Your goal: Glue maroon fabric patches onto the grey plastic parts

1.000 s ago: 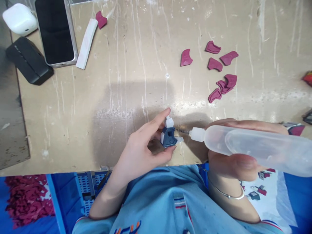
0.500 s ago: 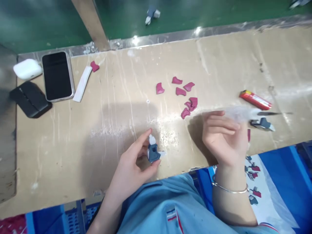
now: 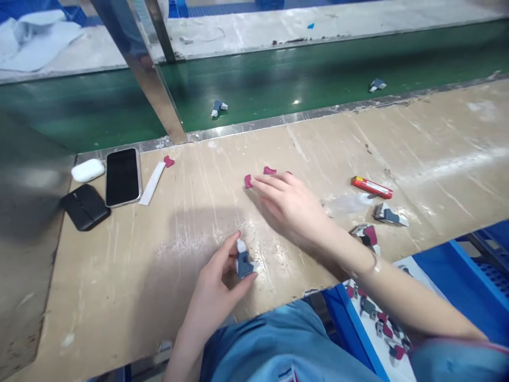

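My left hand (image 3: 218, 286) pinches a small dark-blue and white plastic part (image 3: 244, 264) above the tabletop, its white ends pointing up and to the right. My right hand (image 3: 292, 204) reaches over the small magenta pieces with fingers stretched out. Its fingertips are at a magenta piece (image 3: 248, 181); whether they touch it I cannot tell. Another magenta piece (image 3: 269, 170) lies just beyond the fingers, and the hand hides most of the others. A translucent squeeze bottle (image 3: 350, 203) lies on the table beyond my right forearm, partly hidden.
A red tube (image 3: 371, 187), a blue-white part (image 3: 390, 215) and a part with magenta (image 3: 368, 234) lie right. Left are a phone (image 3: 123, 178), white case (image 3: 88, 170), black case (image 3: 85, 207) and white strip (image 3: 152, 183). A green belt (image 3: 278, 79) runs behind; a blue tray (image 3: 353, 323) sits below.
My right hand has let go of the translucent bottle and moved left to the magenta pieces. My left hand still holds the part. The view has tilted up, showing more of the belt.
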The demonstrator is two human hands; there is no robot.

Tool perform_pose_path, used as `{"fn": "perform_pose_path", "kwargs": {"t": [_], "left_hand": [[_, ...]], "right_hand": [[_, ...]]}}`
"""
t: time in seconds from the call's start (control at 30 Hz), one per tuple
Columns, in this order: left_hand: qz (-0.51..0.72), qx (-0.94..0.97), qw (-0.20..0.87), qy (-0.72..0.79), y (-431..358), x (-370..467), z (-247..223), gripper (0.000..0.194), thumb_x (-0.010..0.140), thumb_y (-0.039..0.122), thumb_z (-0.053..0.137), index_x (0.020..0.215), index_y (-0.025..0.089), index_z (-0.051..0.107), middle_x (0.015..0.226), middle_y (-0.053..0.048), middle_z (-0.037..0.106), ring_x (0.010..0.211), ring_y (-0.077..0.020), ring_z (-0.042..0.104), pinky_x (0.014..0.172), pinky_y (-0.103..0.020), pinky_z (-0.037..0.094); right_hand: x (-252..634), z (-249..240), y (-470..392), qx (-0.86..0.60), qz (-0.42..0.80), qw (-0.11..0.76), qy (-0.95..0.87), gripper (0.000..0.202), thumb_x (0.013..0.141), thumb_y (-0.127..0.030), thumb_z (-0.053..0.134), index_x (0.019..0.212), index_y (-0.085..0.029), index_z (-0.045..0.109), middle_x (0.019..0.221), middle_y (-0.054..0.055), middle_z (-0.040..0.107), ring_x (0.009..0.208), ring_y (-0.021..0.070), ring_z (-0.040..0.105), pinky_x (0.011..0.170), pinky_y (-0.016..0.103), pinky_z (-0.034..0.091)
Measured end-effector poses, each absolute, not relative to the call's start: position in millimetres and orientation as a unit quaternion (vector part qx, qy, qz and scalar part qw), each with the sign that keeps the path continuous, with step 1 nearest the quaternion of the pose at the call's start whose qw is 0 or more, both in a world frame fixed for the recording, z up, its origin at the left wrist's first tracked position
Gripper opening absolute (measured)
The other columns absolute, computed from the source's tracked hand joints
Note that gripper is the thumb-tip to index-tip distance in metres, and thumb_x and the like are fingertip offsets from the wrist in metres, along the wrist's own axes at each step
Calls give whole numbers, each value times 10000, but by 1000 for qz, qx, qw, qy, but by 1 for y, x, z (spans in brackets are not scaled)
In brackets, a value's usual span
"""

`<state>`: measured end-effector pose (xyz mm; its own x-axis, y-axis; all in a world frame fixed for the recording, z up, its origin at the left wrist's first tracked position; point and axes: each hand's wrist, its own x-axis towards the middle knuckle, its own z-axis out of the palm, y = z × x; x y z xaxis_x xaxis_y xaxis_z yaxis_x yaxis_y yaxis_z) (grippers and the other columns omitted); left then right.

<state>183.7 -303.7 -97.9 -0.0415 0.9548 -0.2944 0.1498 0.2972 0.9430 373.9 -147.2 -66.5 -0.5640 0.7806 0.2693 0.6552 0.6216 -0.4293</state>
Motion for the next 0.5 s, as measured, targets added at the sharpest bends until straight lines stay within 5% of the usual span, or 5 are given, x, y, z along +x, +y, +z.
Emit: {"fn": "perform_pose_path", "kwargs": {"t": [0.13, 0.33, 0.5], "left_hand": [[381, 431, 510, 640, -302, 185, -95, 696, 869, 415, 784, 1524, 300, 576, 1137, -37, 783, 1048, -226, 780, 925, -330, 617], [367, 438, 499, 651, -303, 187, -87, 684, 875, 404, 777, 1515, 284, 571, 1194, -42, 764, 1126, -233, 769, 948, -329, 611], [373, 417, 509, 654, -302, 189, -86, 698, 871, 432, 821, 1508, 302, 569, 1209, -42, 768, 1040, -229, 776, 882, -320, 624]], "right_hand": [[346, -71, -102, -367, 62, 63, -926, 303, 1033, -85, 482, 1168, -76, 753, 1246, 208, 773, 1048, 286, 656, 906, 427, 494], [341, -74, -108, -344, 74, 47, -935, 255, 1015, -43, 543, 1122, -60, 773, 1147, 177, 803, 1027, 245, 696, 852, 369, 518], [368, -76, -181, -189, 105, 344, -914, 217, 1079, -220, 592, 1183, -134, 763, 1150, 84, 832, 1106, 152, 755, 970, 269, 611]]}}
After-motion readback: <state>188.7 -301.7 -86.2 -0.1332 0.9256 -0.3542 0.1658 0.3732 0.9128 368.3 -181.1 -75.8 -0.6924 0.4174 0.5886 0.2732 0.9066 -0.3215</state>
